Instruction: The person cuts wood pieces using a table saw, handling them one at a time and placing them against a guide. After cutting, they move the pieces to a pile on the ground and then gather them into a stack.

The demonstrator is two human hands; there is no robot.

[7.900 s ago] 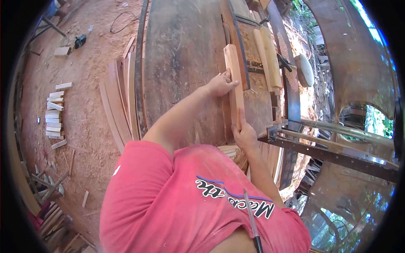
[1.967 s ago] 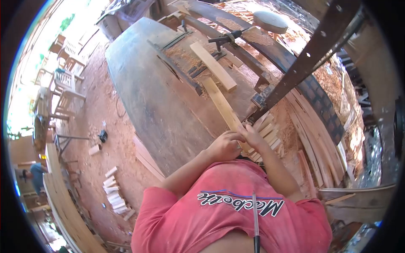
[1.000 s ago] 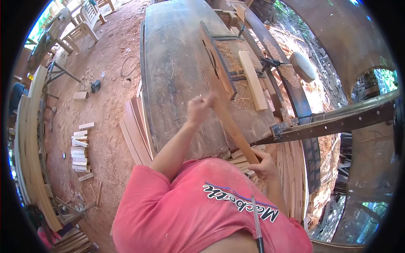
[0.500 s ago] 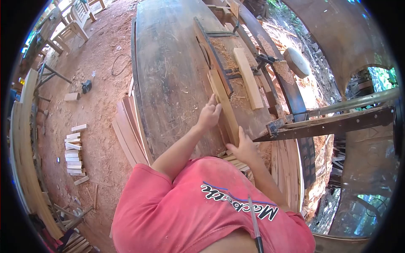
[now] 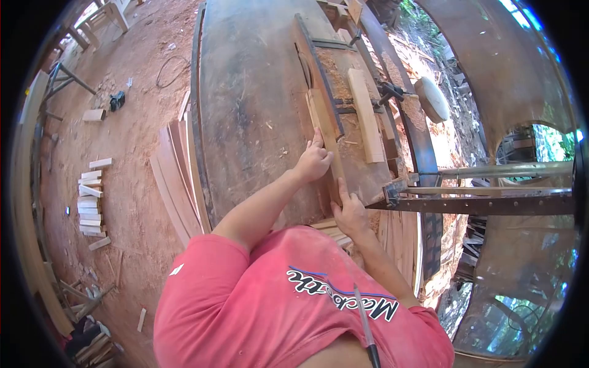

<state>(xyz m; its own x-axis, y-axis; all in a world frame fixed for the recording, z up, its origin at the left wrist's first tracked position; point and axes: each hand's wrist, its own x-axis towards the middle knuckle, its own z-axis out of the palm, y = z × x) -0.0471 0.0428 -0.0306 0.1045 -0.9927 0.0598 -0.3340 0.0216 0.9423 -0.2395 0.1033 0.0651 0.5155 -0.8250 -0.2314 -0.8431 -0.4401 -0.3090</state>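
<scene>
A long wooden piece [image 5: 324,116] lies on the worn wooden table [image 5: 245,110], its far part against the dark fence board [image 5: 316,73]. My left hand [image 5: 314,161] presses on the left side of the piece, index finger pointing forward along it and the other fingers curled. Nearer my body, my right hand [image 5: 352,213] holds the near end, with its index finger and thumb against the wood. Right of the fence, a second pale wooden piece [image 5: 365,116] lies among sawdust.
Clamps [image 5: 389,93] and a pale rounded object [image 5: 432,99] are at the right. A dark metal bar [image 5: 485,205] juts in from the right edge. Planks [image 5: 175,178] lean at the table's left side. Small wood blocks [image 5: 90,205] lie on the dusty floor.
The wooden piece and both hands have moved forward along the fence. My left hand now sits closer to the fence's near end. The camera view has shifted slightly.
</scene>
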